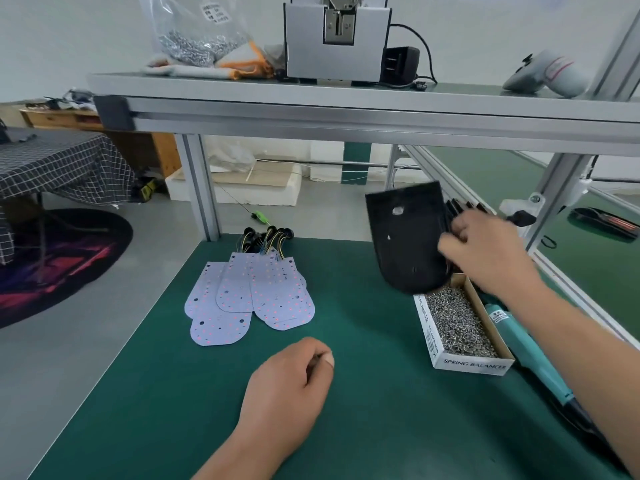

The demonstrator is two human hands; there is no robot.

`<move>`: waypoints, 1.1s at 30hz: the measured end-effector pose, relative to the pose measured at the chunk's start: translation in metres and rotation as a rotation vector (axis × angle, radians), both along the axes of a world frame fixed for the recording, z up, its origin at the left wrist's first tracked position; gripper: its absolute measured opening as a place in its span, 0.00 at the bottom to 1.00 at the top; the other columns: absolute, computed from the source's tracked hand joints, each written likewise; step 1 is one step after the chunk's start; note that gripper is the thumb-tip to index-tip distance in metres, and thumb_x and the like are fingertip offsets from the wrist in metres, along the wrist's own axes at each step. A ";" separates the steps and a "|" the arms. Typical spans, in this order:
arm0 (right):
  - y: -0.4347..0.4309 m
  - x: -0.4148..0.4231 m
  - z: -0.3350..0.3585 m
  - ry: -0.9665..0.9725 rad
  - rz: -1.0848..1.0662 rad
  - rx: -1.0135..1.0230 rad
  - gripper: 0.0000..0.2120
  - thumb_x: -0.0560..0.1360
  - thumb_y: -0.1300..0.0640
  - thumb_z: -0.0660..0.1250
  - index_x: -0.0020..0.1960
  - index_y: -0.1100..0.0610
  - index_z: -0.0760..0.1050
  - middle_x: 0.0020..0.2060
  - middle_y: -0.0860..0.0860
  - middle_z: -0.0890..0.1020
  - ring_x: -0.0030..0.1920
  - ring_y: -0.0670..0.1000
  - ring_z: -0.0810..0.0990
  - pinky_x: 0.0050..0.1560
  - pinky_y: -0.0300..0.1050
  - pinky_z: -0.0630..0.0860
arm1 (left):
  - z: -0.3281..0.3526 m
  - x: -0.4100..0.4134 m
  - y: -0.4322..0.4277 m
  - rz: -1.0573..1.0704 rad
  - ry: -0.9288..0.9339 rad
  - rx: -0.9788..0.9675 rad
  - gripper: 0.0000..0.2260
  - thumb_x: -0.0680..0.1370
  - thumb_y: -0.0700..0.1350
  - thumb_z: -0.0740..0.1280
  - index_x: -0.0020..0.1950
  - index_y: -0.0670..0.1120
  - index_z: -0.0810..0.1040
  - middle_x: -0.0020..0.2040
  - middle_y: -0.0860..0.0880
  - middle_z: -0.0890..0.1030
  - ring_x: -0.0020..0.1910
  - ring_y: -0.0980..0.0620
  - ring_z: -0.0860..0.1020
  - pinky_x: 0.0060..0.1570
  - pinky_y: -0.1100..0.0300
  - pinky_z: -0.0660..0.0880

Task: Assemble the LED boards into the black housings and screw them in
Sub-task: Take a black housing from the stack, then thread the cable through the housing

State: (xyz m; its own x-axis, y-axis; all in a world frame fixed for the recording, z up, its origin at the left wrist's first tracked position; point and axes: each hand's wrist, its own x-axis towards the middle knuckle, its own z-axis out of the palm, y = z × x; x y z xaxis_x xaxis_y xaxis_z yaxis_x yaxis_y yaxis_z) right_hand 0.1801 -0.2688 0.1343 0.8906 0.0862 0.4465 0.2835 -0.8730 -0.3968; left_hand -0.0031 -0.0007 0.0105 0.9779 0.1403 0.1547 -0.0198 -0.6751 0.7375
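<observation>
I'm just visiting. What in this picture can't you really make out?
Head view only:
- Left hand: curled fingers hide its palm, so anything in it is unseen.
- Ribbed parts behind the black housing: the right hand covers them; no count.
- Teal screwdriver: lower end hidden under the right forearm.
- Bag label: too blurred to read.
- Grey machine: cut off by the top edge.

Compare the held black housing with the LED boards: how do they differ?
The black housing is dark and tilted up, gripped by the right hand; the LED boards lie pale and flat on the green mat. The boards carry wires; the housing shows none. Both have one rounded end.
</observation>
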 end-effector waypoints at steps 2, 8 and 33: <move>0.001 -0.051 -0.020 0.155 0.052 0.023 0.09 0.72 0.53 0.71 0.38 0.52 0.72 0.26 0.47 0.78 0.29 0.42 0.75 0.29 0.40 0.68 | 0.000 0.000 0.000 0.030 -0.019 -0.152 0.06 0.84 0.59 0.61 0.55 0.63 0.77 0.39 0.62 0.78 0.37 0.60 0.75 0.41 0.60 0.71; 0.013 -0.162 -0.076 0.705 0.272 0.078 0.08 0.75 0.57 0.71 0.50 0.49 0.74 0.32 0.51 0.82 0.21 0.43 0.72 0.27 0.39 0.70 | 0.002 -0.005 0.002 0.061 -0.005 -0.305 0.27 0.77 0.73 0.53 0.75 0.69 0.69 0.64 0.67 0.78 0.63 0.69 0.75 0.66 0.63 0.71; 0.265 0.173 -0.095 0.485 0.444 -0.092 0.27 0.84 0.35 0.57 0.74 0.52 0.72 0.66 0.53 0.80 0.59 0.58 0.82 0.58 0.52 0.78 | -0.017 0.013 0.008 -0.028 0.008 -0.258 0.13 0.74 0.59 0.67 0.57 0.72 0.78 0.38 0.69 0.79 0.40 0.65 0.79 0.44 0.73 0.73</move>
